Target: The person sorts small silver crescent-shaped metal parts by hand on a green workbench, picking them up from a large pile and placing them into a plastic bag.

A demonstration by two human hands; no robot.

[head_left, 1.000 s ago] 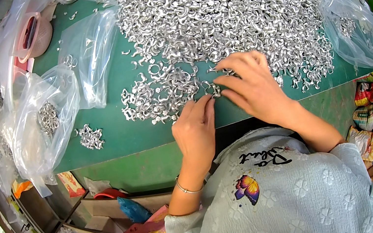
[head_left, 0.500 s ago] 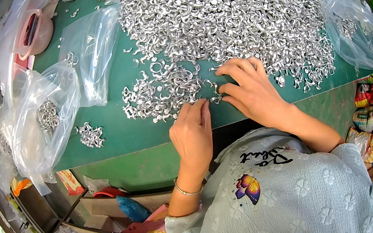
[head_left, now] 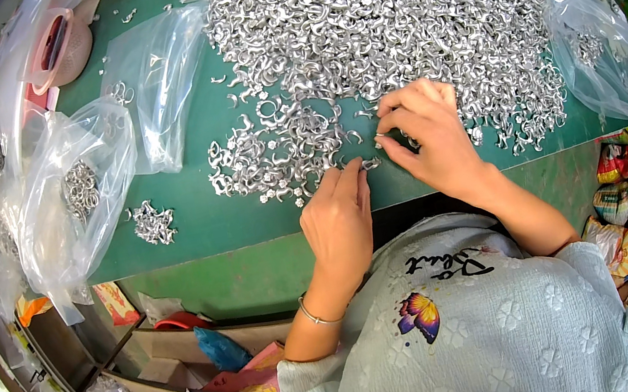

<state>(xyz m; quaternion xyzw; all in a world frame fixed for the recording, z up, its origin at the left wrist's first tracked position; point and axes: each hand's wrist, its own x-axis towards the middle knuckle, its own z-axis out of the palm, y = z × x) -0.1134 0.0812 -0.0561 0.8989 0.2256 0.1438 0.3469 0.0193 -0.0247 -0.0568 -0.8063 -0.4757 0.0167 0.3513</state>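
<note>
Presently, the reference landmark is the smaller heap of curved, silver-coloured parts (head_left: 273,157) on the green surface (head_left: 196,243).

Left hand (head_left: 334,213): at the heap's near right corner, fingers bunched, tips of thumb and forefinger drawn together. One loose piece (head_left: 371,163) sits right at those tips, just off the heap's right edge. Pinched or merely touched: cannot tell.

Right hand (head_left: 435,141): farther to the heap's right, fingers curled, thumb and forefinger bowed with their ends close to each other. Something bright shows there; too small to say whether a part is gripped.

Key relation, as judged: the loose piece lies between the two hands, left clearly nearer, right on the side away from the heap. Its long axis looks roughly sideways, pointing away from the heap; its small size leaves this uncertain.

Surroundings: large pile (head_left: 383,16) behind and right of the heap; small cluster (head_left: 153,224) to its left, nearer the front edge; clear bag (head_left: 45,243) with rings (head_left: 82,189) farther left.
</note>
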